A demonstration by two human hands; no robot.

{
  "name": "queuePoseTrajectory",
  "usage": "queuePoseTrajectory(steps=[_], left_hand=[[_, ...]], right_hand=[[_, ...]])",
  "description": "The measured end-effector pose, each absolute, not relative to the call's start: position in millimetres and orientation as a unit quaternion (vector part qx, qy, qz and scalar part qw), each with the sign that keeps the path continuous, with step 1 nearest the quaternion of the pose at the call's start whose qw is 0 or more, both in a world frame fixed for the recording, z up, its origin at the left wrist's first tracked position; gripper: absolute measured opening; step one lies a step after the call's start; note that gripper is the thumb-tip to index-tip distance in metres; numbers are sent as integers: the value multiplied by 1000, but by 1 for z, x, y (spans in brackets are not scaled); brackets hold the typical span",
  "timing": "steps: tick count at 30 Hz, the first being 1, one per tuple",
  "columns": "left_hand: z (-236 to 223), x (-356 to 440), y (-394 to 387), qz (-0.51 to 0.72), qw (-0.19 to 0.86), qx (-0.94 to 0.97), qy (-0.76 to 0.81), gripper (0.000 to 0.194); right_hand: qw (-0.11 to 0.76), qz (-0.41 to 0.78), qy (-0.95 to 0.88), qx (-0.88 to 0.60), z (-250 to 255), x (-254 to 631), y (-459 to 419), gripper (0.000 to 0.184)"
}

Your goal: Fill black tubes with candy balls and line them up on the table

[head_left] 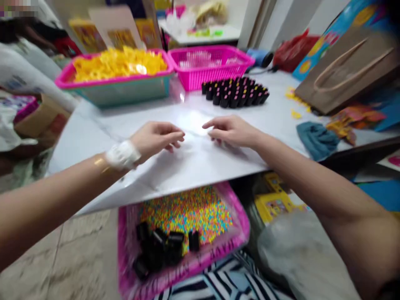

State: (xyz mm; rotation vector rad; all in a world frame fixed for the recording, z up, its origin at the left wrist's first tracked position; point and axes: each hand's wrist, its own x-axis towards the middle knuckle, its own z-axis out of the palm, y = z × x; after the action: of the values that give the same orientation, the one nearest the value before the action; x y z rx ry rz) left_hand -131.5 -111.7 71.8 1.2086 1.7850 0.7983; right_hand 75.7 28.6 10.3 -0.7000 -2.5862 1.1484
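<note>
- While the left hand (154, 139) hangs over the near part of the white table (187, 166), its thumb and fingers are loosely parted; whether it touches the surface I cannot tell.
- The right hand (233, 131) faces it across a gap, index finger and thumb apart, the other fingers curled under and partly hidden.
- Beyond the right hand, small black cylinders (236, 93) stand upright on the table in a close-packed block, many showing a pink or yellow spot on top.
- Below the near edge of the table sits a pink tray (243, 225) with dark lettering along its near side.
- In the tray, small multicoloured beads (190, 208) spread over the far part, and black tubes (159, 248) lie in a loose heap at the near left, tilted various ways.
- Behind the block of cylinders is a pink slotted basket (193, 79).
- Left of that basket, a teal tub (125, 91) with a pink rim holds a heap of yellow pieces (121, 64).
- At the right of the table, a brown paper bag (337, 75) leans over, with a crumpled teal cloth (317, 139) nearer the person.
- On the left wrist are a white band (121, 155) and a gold-coloured bracelet (102, 163).
</note>
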Motion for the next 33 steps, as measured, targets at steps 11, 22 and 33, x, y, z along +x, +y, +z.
queuePoseTrajectory(steps=[11, 22, 33], left_hand=[[-39, -61, -360, 82, 221, 641, 731, 25], [-30, -69, -329, 29, 169, 658, 733, 33], [-46, -66, -312, -3, 249, 617, 747, 48]], right_hand=[[-108, 357, -907, -195, -69, 122, -182, 46], [-84, 148, -982, -84, -62, 90, -166, 18], [-54, 554, -830, -34, -72, 114, -158, 28]])
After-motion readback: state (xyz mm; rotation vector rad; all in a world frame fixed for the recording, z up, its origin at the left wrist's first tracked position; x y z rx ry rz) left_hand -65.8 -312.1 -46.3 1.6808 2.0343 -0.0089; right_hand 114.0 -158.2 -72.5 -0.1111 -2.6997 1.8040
